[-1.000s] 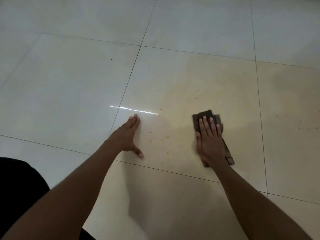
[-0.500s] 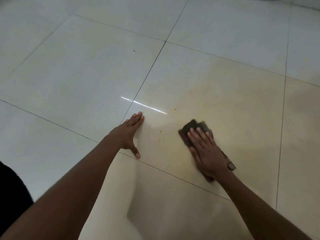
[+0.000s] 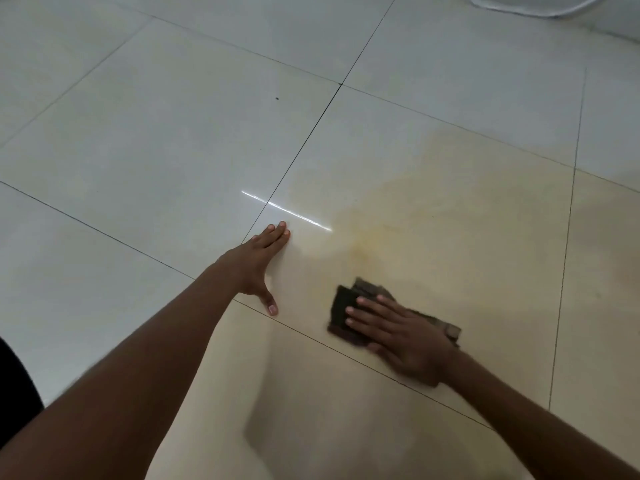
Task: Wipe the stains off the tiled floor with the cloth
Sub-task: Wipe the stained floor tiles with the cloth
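Note:
A dark folded cloth [image 3: 346,306] lies flat on the glossy tiled floor [image 3: 156,150]. My right hand [image 3: 405,334] presses down on it, fingers spread and pointing left, covering most of the cloth. A yellowish smear [image 3: 360,240] spreads over the tile just beyond the cloth. My left hand [image 3: 258,265] rests flat on the floor to the left of the cloth, fingers together, thumb out, holding nothing. It sits near a grout line crossing.
A small dark speck [image 3: 277,98] sits on the tile further out to the left. A white curved object [image 3: 526,8] shows at the top right edge. Dark clothing [image 3: 17,375] fills the lower left edge. A bright light reflection [image 3: 287,209] streaks the floor.
My right hand has dragged the cloth leftward and toward me across the orange specks, which are now gone or smeared. The camera view has tilted. My left hand stays planted.

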